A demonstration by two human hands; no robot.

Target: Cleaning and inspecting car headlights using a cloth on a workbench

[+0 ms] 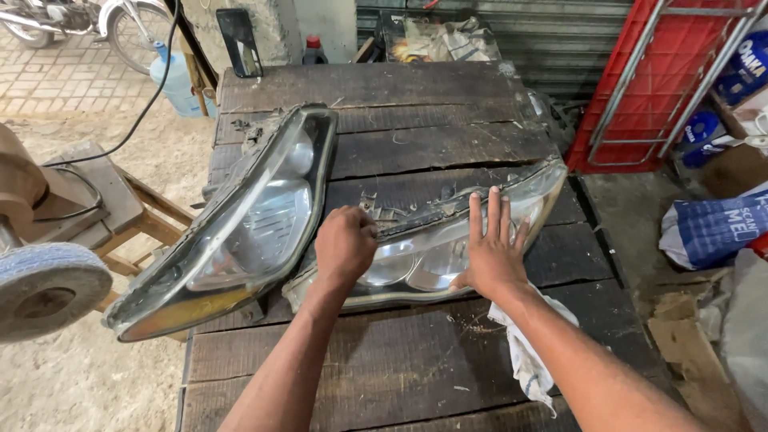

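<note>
Under both hands (346, 244) (490, 256) lies a headlight (416, 260).

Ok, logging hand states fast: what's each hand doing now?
Left hand: closed in a fist on the nearer headlight.
Right hand: open, flat on the same headlight.

A worn, clear-lensed car headlight (424, 248) lies lens-up across the dark wooden table (400, 88).
</note>
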